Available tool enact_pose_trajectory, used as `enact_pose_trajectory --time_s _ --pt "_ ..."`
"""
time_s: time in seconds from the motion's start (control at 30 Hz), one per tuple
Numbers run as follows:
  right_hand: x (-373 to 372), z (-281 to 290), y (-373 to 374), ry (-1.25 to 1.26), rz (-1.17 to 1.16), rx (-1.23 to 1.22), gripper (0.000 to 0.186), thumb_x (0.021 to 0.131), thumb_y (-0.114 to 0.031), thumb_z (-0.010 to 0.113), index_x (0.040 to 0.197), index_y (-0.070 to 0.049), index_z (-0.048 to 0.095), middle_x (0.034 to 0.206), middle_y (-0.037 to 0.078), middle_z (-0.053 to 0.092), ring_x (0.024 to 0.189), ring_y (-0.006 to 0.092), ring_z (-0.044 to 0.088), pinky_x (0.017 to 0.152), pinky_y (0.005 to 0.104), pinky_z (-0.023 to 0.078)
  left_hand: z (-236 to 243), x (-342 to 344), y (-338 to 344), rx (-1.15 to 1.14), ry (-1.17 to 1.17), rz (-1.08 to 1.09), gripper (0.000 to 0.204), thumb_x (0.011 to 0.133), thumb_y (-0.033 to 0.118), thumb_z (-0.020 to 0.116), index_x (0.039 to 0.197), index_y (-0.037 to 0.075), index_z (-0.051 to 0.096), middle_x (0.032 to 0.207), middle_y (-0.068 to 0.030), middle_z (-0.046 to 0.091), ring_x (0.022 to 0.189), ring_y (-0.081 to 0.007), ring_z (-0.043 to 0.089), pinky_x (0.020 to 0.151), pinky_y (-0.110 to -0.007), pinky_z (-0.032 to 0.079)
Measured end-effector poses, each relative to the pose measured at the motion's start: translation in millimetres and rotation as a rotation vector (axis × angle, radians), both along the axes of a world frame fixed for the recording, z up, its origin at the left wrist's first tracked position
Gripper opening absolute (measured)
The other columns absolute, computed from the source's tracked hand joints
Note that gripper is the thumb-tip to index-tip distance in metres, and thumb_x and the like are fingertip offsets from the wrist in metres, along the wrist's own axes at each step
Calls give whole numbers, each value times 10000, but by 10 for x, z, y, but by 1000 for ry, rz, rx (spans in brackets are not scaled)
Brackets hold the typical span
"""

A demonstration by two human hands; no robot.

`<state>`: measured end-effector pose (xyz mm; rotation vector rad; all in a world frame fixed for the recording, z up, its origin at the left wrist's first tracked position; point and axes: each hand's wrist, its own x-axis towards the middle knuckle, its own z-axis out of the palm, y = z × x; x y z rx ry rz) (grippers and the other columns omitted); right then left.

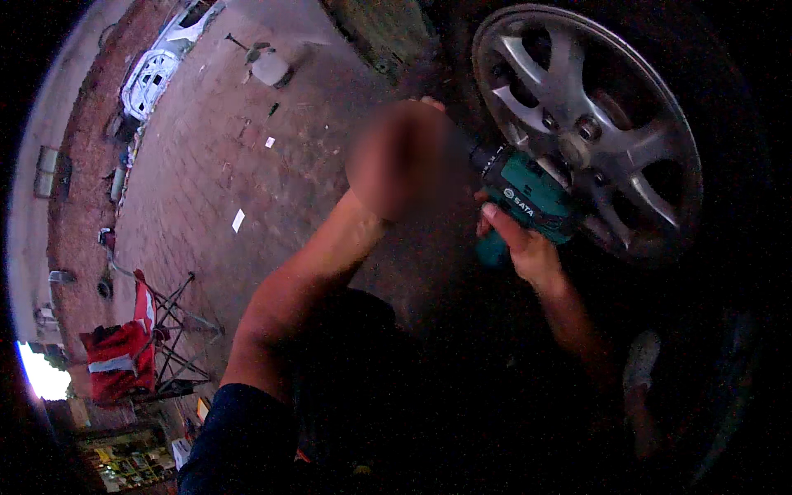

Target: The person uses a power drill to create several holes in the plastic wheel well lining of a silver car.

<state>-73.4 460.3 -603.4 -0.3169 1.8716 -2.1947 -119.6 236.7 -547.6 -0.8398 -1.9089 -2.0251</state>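
My right hand (pixel 532 252) is closed round the grip of a green and black cordless drill (pixel 536 194). The drill's dark chuck (pixel 487 157) points up and left, toward my left hand. My left hand (pixel 400 161) is raised near the chuck with its arm stretched forward. A blur covers most of it, so its fingers and anything in them are hard to read. Just beyond the drill is a silver spoked wheel (pixel 577 132) with lug nuts round its hub. The drill's body overlaps the wheel's lower left part in the picture.
Brick paving spreads to the left, with white scraps of paper (pixel 238 220) on it. A red folding chair (pixel 124 363) stands at lower left. A pale round container (pixel 271 69) and white car body parts (pixel 150 82) lie farther off. A light shoe (pixel 642 359) shows at lower right.
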Motion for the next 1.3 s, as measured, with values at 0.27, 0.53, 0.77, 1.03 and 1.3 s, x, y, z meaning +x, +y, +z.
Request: enact_pose_trajectory --time_s 0.27,0.53,0.77,1.03,1.3 --pt "-19 59 7 126 -41 87 264 945 -206 691 1127 -16 670 804 38 660 742 126 635 675 287 514 -248 -188 -282 301 -749 98 360 973 100 591 1325 46 537 1351 -115 595 1268 -215 556 1082 -316 459" --pt "-125 -81 12 524 -139 366 227 930 -132 706 1118 -9 675 838 55 687 763 156 665 690 299 542 50 -143 0 578 -852 135 219 985 257 642 1090 64 644 1023 -9 676 946 -101 629 858 -216 502" --pt "-335 136 -67 630 -89 313 204 907 -100 710 1084 -7 672 898 75 702 794 178 679 682 329 557 172 -185 -89 760 -847 152 154 982 189 636 1050 52 622 1107 -70 692 1075 -158 615 964 -262 471" --pt "-427 472 -272 -156 11 -106 207 891 -157 758 1044 -47 672 812 37 665 684 162 640 619 305 527 -83 -543 -120 915 -721 232 128 984 113 622 1090 49 591 1099 -90 695 1095 -219 652 959 -332 514" --pt "-532 701 -158 2 6 136 225 912 -199 726 1070 -44 690 784 31 663 684 136 638 601 267 503 -96 -572 -114 959 -761 167 121 988 105 617 1095 60 585 1096 -95 703 1060 -211 665 934 -325 537"
